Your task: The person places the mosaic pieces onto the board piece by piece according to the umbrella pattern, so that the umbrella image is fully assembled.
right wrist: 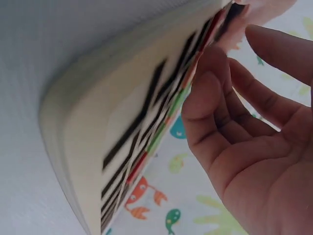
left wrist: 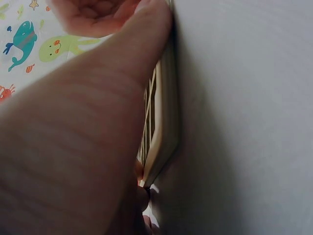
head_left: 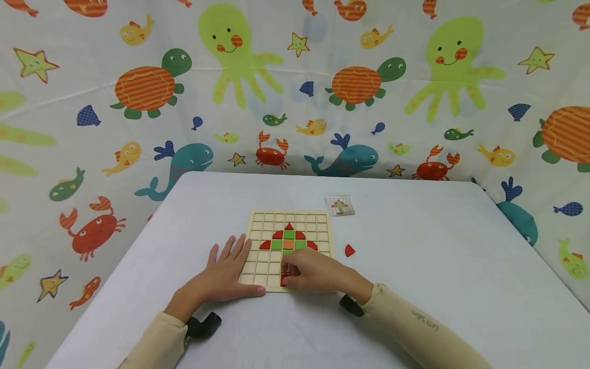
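Note:
A wooden grid board (head_left: 258, 266) lies on the table with red, green and orange pieces set in its squares. The left hand (head_left: 226, 271) rests flat along the board's left edge, fingers spread and thumb at the near edge. Over the board's lower part, the right hand (head_left: 315, 269) bends its fingers down to the pieces, with the thumb apart from the fingertips in the right wrist view. A red piece (head_left: 283, 280) shows beside the right thumb; the right hand hides the squares beneath it. One loose red quarter-round piece (head_left: 350, 250) lies right of the board.
A small pattern card (head_left: 340, 205) lies behind the board at its right corner. The white table (head_left: 438, 256) ends against a curtain (head_left: 295, 118) printed with sea animals. Black wrist devices (head_left: 203, 326) sit at both sleeves.

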### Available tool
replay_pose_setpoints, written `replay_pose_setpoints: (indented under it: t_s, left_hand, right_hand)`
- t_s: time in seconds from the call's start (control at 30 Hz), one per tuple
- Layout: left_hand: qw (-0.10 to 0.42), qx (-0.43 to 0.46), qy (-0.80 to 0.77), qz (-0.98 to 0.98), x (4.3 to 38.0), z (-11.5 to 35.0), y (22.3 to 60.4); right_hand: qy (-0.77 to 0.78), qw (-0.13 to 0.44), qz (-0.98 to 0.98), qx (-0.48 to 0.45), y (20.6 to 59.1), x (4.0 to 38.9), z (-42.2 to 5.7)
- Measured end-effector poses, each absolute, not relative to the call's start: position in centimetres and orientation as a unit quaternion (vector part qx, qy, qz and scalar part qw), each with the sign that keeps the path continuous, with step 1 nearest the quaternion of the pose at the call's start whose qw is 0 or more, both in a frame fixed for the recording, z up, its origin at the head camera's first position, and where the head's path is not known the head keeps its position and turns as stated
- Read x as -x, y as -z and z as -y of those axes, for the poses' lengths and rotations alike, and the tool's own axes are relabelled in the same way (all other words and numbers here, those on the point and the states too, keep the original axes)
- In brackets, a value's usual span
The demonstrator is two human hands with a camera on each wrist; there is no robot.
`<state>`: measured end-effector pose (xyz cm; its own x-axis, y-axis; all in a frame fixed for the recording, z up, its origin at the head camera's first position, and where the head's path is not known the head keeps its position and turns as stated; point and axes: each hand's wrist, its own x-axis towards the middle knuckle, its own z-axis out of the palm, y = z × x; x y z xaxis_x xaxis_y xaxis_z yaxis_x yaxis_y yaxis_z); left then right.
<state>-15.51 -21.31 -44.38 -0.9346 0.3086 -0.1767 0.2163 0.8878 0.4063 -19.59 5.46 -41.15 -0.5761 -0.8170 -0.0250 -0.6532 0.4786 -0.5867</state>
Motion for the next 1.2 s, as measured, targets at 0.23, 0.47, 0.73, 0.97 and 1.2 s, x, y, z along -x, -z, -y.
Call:
replay_pose_setpoints:
  t_s: [0.23, 0.47, 0.73, 0.97, 1.2]
  left_hand:
    - [0.118, -0.139, -0.192, -0.964, 15.4, 21.2, 44.4]
    - [0.118, -0.137, -0.194, -0.964, 15.4, 21.1, 44.5]
    - [0.118, -0.134, -0.194, -0.965, 15.2, 21.0, 44.8]
    - [0.12, -0.132, -0.193, -0.965, 15.0, 20.9, 44.7]
    - [0.114, -0.135, -0.193, -0.965, 14.8, 21.0, 44.5]
  right_hand:
    - [0.281, 0.144, -0.841, 0.44, 39.3, 19.7, -6.7]
    - [0.275, 0.215, -0.824, 0.445, 37.7, 20.0, -8.7]
    - [0.28, 0.22, -0.842, 0.404, 36.1, 21.5, -11.3]
    - [0.311, 0.221, -0.865, 0.326, 35.7, 23.7, -14.5]
    - [0.309, 0.232, -0.871, 0.303, 36.6, 26.0, -17.4]
